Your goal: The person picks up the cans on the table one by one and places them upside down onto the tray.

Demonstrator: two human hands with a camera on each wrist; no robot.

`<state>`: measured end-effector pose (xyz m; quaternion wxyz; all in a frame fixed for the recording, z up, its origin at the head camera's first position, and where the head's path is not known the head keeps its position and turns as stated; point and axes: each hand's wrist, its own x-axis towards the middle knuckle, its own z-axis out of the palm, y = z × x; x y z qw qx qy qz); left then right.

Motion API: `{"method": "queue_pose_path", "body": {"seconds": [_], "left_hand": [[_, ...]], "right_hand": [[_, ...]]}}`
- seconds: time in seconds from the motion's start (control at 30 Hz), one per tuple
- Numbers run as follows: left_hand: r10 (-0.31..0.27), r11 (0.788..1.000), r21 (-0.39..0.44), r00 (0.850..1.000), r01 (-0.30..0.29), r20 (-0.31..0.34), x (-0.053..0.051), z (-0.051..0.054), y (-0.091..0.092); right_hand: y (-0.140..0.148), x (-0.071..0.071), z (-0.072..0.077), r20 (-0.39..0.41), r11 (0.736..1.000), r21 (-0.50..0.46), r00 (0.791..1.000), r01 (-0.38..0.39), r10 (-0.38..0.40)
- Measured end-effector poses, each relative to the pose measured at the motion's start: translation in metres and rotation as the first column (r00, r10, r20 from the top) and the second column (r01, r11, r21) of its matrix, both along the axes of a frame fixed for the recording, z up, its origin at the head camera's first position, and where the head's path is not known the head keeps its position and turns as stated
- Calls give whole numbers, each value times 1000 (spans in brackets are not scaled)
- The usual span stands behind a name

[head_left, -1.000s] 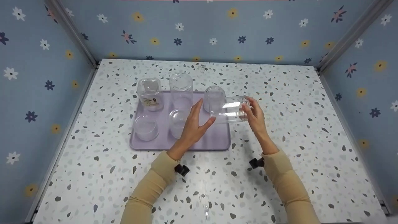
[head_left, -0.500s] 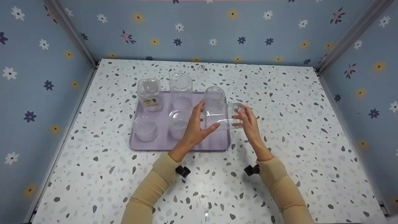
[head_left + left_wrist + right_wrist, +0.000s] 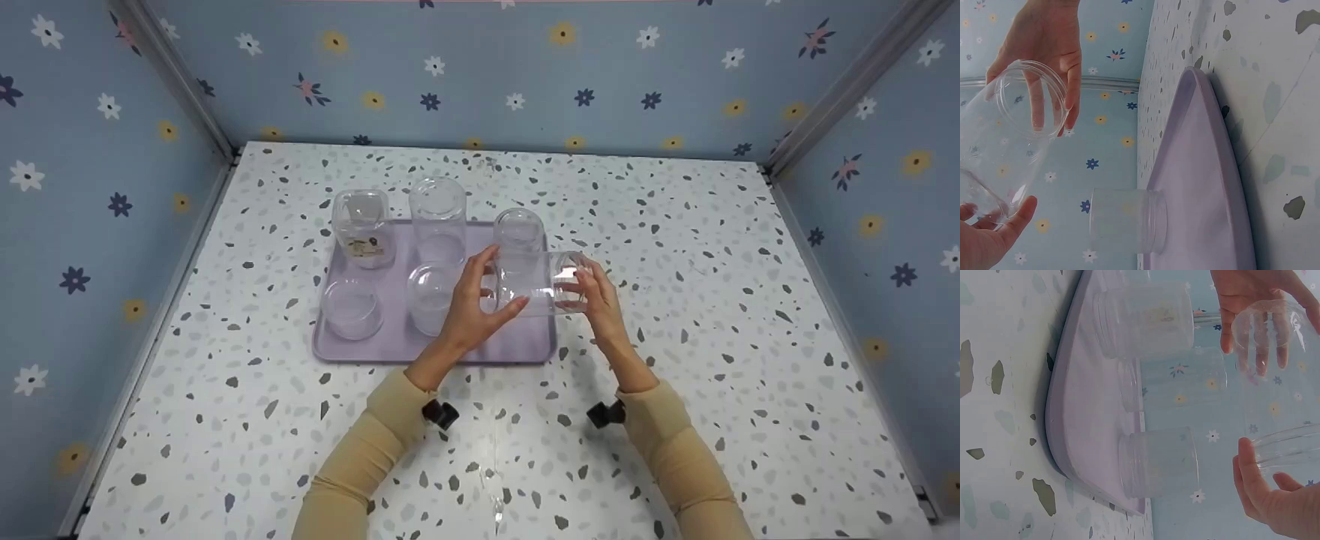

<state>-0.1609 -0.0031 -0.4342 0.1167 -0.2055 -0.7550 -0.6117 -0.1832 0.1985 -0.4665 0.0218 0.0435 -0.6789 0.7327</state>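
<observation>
A clear jar [image 3: 531, 283] lies sideways in the air between both hands, above the right part of the lilac tray [image 3: 390, 349]. Around its base end, the left hand [image 3: 471, 309] holds it with thumb and fingers spread over the wall. At the ridged mouth end, the right hand [image 3: 601, 304] grips the neck, its fingers visible through the clear wall. In the left wrist view the open mouth of the jar [image 3: 994, 140] shows, no lid on it. The right wrist view has the left hand [image 3: 1266, 298] behind the rounded base.
Several clear jars stand neck-down on the tray: a squarish labelled jar [image 3: 362, 229], a tall jar [image 3: 437, 217], a rounded jar [image 3: 517, 225], a front-left jar [image 3: 352, 309] and a front-middle jar [image 3: 427, 300]. Speckled tabletop [image 3: 712, 337] surrounds the tray, with flowered walls [image 3: 480, 75] beyond.
The jar and the right hand have come left and nearer the person. The left hand has shifted slightly right, its thumb further along the jar. The jars on the tray stay put.
</observation>
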Motion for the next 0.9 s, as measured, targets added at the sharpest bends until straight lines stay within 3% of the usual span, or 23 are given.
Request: {"method": "queue_pose_path", "body": {"seconds": [0.23, 0.27, 0.4, 0.53, 0.7, 0.9], "left_hand": [[3, 1000, -31, 1000, -3, -14, -19, -33, -1], [4, 999, -37, 1000, -4, -17, -20, -34, -1], [1, 998, -59, 999, -3, -33, -22, -33, -3], [16, 988, -152, 996, -29, -86, -22, -30, -4], [36, 950, -303, 992, -72, -123, -24, -26, -6], [36, 900, -429, 995, -72, -92, -25, -21, -5]], "right_hand": [[3, 2, -3, 14, 994, -62, 996, -90, 91], [3, 2, -3, 8, 993, -66, 995, -102, 103], [5, 2, -5, -12, 992, -49, 993, -114, 114], [8, 1, -9, -1, 996, -5, 996, -89, 89], [13, 1, -15, 0, 997, 46, 998, -66, 66], [16, 1, -19, -2, 994, 95, 998, -59, 60]]}}
